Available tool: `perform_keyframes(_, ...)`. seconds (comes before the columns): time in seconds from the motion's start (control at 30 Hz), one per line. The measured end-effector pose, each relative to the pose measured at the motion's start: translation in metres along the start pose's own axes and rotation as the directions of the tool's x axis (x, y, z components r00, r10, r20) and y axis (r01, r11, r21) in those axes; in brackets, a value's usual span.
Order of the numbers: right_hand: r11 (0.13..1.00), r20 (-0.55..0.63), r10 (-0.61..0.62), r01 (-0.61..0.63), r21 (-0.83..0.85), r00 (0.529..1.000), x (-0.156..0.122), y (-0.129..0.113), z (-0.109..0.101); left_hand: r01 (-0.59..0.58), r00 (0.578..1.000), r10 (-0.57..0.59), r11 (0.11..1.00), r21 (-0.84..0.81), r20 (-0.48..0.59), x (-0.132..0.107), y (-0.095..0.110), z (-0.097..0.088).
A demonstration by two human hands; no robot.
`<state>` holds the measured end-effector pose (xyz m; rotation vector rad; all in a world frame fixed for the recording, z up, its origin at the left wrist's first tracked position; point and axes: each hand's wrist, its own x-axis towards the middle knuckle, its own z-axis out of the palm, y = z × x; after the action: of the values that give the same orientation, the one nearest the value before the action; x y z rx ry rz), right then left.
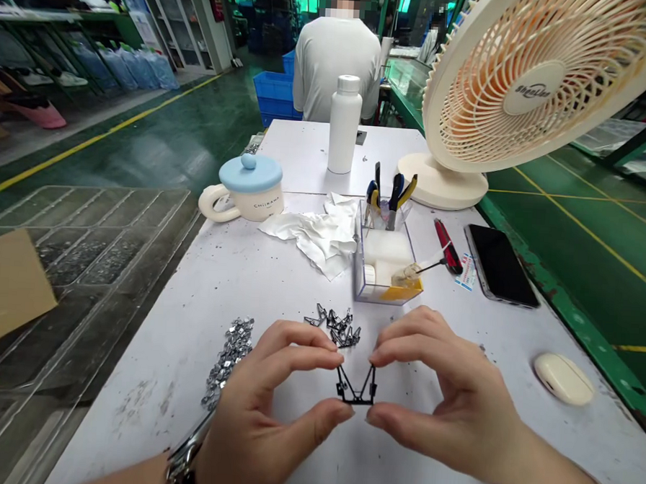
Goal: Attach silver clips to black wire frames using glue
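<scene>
Between my two hands is a small black bracket-like frame (pixel 356 398) with slanted struts forming a V. My left hand (pixel 279 406) pinches its left end between thumb and fingers, and my right hand (pixel 445 393) pinches the right end the same way. Just beyond my fingertips lies a loose pile of similar black frames (pixel 343 328). To the left of my left hand, and partly hidden by it, spreads a heap of small shiny metal pieces (pixel 230 356). The tip of a metal tool shows behind my left wrist, mostly covered.
A clear box (pixel 386 274) of tools and bottles stands ahead, with crumpled tissue (pixel 323 235), a lidded mug (pixel 255 191) and a white bottle (pixel 344 127) beyond. On the right are a fan (pixel 442 182), red cutter (pixel 448 246), phone (pixel 501 266) and cream case (pixel 563 379). A person sits ahead.
</scene>
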<state>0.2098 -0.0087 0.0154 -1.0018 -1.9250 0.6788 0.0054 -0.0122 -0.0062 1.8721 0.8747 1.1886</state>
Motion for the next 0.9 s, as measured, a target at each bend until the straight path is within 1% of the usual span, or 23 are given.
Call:
perform_keyframes(0.1,0.998,-0.043,-0.045,0.043,-0.047,0.998,-0.001,0.0,-0.002,-0.002,1.0,0.002,1.0,0.029,0.013,0.0,0.002,0.0)
perform_keyframes(0.17,0.995,-0.069,-0.078,0.073,-0.07,0.995,-0.001,0.003,-0.01,0.006,1.0,-0.007,0.997,0.077,0.006,0.005,0.004,0.0)
perform_keyframes(0.23,0.993,-0.133,-0.099,0.09,-0.075,0.986,0.0,0.007,-0.021,0.04,0.999,-0.038,0.987,0.158,-0.015,0.012,0.004,-0.001)
perform_keyframes(0.27,0.993,-0.185,-0.108,0.096,-0.07,0.977,0.0,0.01,-0.028,0.061,0.998,-0.059,0.975,0.213,-0.016,0.016,0.004,-0.001)
perform_keyframes(0.3,0.993,-0.248,-0.113,0.1,-0.063,0.962,0.0,0.012,-0.034,0.076,0.997,-0.078,0.958,0.275,-0.003,0.02,0.003,0.0)
perform_keyframes(0.37,0.993,-0.376,-0.118,0.101,-0.065,0.919,0.001,0.017,-0.048,0.065,0.993,-0.1,0.91,0.409,0.065,0.025,0.0,0.001)
perform_keyframes(0.43,0.991,-0.484,-0.129,0.1,-0.087,0.865,0.003,0.021,-0.062,-0.005,0.986,-0.083,0.857,0.515,0.147,0.028,-0.001,0.005)
perform_keyframes(0.5,0.988,-0.576,-0.154,0.108,-0.114,0.802,0.004,0.025,-0.076,-0.101,0.974,-0.037,0.815,0.57,0.225,0.03,0.001,0.013)
perform_keyframes(0.57,0.978,-0.654,-0.206,0.143,-0.15,0.728,0.005,0.028,-0.089,-0.184,0.949,-0.018,0.782,0.596,0.316,0.033,0.005,0.027)
perform_keyframes(0.63,0.973,-0.691,-0.228,0.147,-0.175,0.686,0.006,0.03,-0.099,-0.247,0.911,-0.029,0.76,0.601,0.411,0.039,0.01,0.046)
perform_keyframes(0.7,0.969,-0.687,-0.242,0.137,-0.204,0.686,0.006,0.031,-0.104,-0.296,0.877,-0.034,0.747,0.596,0.479,0.049,0.013,0.071)
perform_keyframes(0.77,0.955,-0.657,-0.277,0.129,-0.265,0.701,0.006,0.032,-0.105,-0.333,0.858,-0.023,0.736,0.589,0.514,0.06,0.012,0.098)
perform_keyframes(0.83,0.935,-0.619,-0.309,0.111,-0.337,0.722,0.006,0.031,-0.105,-0.345,0.852,-0.025,0.724,0.597,0.523,0.071,0.009,0.123)
perform_keyframes(0.9,0.922,-0.592,-0.301,0.071,-0.38,0.748,0.006,0.03,-0.104,-0.329,0.862,-0.039,0.716,0.616,0.505,0.08,0.004,0.141)
